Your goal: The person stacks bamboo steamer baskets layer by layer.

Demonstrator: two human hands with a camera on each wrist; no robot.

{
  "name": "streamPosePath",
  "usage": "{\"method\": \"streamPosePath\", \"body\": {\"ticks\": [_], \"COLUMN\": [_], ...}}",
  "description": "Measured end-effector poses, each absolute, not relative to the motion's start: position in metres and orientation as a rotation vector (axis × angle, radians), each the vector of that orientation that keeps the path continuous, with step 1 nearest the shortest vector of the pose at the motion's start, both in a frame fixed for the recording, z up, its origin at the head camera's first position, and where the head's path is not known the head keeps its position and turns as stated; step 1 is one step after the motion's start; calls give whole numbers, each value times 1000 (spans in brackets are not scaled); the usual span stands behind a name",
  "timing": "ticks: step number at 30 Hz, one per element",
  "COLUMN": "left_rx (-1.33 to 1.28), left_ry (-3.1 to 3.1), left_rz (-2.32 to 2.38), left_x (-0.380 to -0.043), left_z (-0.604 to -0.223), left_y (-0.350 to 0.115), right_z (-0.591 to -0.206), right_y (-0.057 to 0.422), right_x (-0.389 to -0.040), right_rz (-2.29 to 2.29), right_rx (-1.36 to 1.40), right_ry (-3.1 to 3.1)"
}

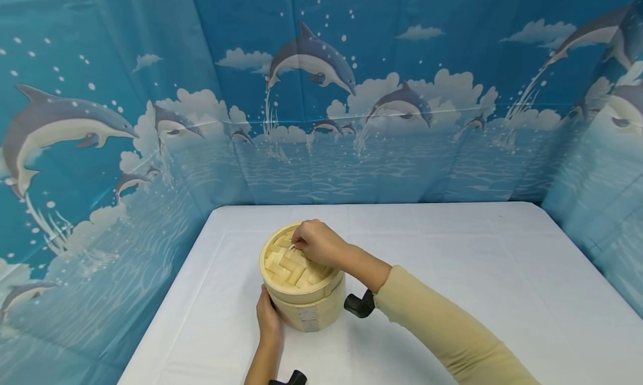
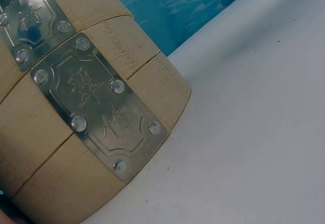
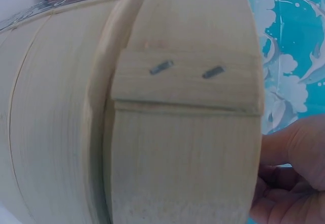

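Note:
A round bamboo steamer (image 1: 329,308) stands on the white table, left of its middle. On top sits its woven lid (image 1: 286,268). My right hand (image 1: 317,242) pinches the small pale loop handle at the lid's centre, seen edge-on past the lid rim (image 3: 188,153) in the right wrist view. Low on the steamer's left side, my left hand (image 1: 269,318) holds its wall, its fingers partly hidden behind it. Riveted metal plates (image 2: 99,112) with embossed characters show on the wall in the left wrist view. A thin dark seam runs between lid and body.
A white cloth covers the table (image 1: 452,273), stretching right and behind the steamer. Blue curtains (image 1: 351,162) with printed dolphins hang along the back and both sides. Black wrist mounts (image 1: 360,304) sit on both forearms, the right one near the steamer's wall.

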State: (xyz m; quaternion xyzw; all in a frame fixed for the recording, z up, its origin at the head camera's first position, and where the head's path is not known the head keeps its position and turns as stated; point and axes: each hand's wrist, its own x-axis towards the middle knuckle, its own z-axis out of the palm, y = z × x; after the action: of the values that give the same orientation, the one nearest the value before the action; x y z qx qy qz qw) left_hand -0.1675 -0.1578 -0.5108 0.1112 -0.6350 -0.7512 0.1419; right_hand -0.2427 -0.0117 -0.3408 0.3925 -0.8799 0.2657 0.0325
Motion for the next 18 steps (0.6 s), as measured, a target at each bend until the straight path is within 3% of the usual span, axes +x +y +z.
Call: {"method": "streamPosePath", "body": {"ticks": [18], "left_rx": [352], "left_ry": [-1819], "left_rz": [-2170], "left_x": [-169], "left_z": [-516], "left_y": [-158], "right_z": [-355], "right_y": [-2], "right_x": [-235], "right_rz": [950], "right_rx": [1122], "right_ry": [-2610]}}
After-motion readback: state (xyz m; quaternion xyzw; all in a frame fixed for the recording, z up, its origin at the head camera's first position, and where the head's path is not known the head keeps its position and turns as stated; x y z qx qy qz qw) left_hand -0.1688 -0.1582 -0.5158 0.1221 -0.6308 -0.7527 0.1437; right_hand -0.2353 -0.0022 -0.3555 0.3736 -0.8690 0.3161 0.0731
